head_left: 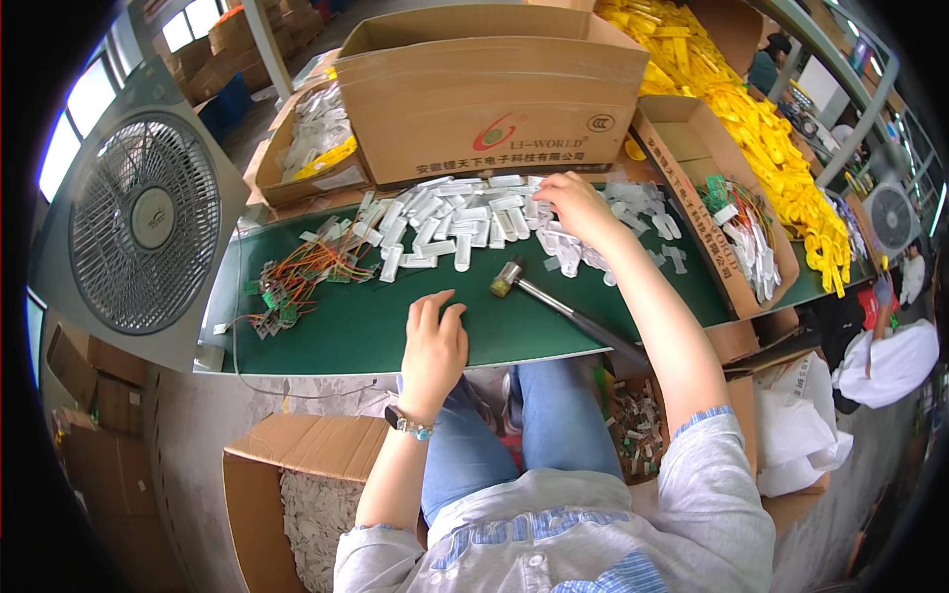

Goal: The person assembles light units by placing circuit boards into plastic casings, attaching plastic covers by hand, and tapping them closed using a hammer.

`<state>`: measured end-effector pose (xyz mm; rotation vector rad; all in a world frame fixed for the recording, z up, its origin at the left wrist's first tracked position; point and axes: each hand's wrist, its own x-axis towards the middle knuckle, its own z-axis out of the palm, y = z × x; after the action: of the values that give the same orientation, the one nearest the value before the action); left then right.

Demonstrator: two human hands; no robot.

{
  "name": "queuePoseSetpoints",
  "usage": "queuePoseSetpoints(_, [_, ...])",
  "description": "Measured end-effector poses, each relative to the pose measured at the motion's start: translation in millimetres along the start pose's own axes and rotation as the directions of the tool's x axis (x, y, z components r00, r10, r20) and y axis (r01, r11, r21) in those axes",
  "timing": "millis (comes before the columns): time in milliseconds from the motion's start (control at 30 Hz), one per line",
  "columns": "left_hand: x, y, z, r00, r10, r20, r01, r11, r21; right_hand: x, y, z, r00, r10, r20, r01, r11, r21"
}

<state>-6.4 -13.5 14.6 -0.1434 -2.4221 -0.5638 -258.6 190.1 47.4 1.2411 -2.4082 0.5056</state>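
A heap of white, slim plastic casings [461, 219] lies across the far middle of the green tabletop [376, 334]. My right hand [581, 206] reaches over the right part of the heap. Its fingers bend down among the casings, and what is between the fingertips is hidden. Near the front edge, my left hand [435, 334] rests on the tabletop with its fingers loosely bent and apart, holding nothing. Between the two hands lies a hammer [554, 303] with a metal and yellowish head and a black grip. Small clear plastic pieces [647, 210] lie right of my right hand.
Left of the heap are green circuit boards with orange wires [297, 282]. A large cardboard box [489, 99] stands behind it, and a long open carton [717, 227] stands at the right. Yellow plastic parts [751, 128] pile up beyond. A big fan [143, 222] stands left.
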Motion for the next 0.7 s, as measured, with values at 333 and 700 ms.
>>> queuePoseSetpoints(333, [-1.6, 1.7, 2.6, 1.0, -0.02, -0.013, 0.02, 1.0, -0.014, 40.6, 0.1, -7.3, 0.938, -0.086, 0.337, 0.154, 0.972, -0.18])
queuePoseSetpoints(700, [-4.0, -1.1, -0.5, 0.997, -0.053, -0.053, 0.05, 0.998, -0.042, -28.3, -134.1, -26.8, 0.974, -0.149, 0.168, 0.104, 0.962, 0.252])
